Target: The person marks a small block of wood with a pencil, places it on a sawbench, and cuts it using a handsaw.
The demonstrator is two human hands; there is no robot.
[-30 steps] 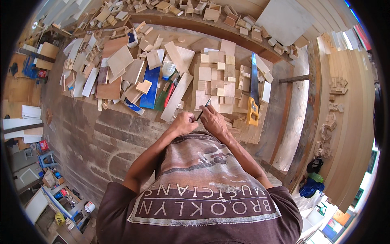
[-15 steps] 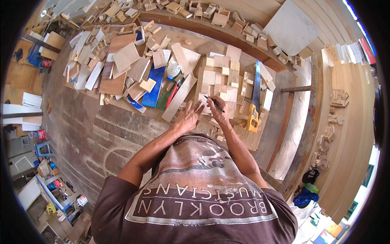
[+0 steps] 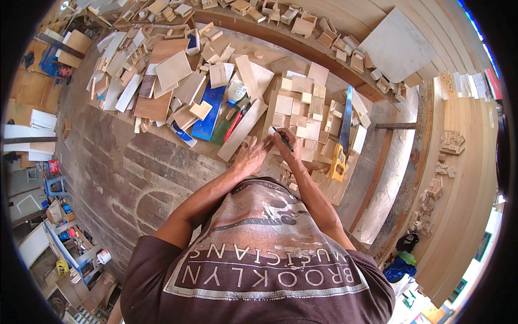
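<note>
My right hand pinches a dark pen, its tip resting near a small pale wooden piece at the near left corner of a block assembly. Beside it my left hand lies with fingers stretched toward that same corner, the fingertips close to the pen. The assembly of square wooden blocks sits on the work board and has blocks of uneven heights. Exactly what the left fingertips touch is too small to make out.
Right of the blocks lies a handsaw with a yellow handle. To the left are a blue strip, a long wooden slat and piled offcuts. Small wooden pieces line a ledge at the back.
The whole view has shifted slightly. My right hand has drawn in closer to my left fingertips, and the pen now stands steeper. My left hand stays nearly in place.
</note>
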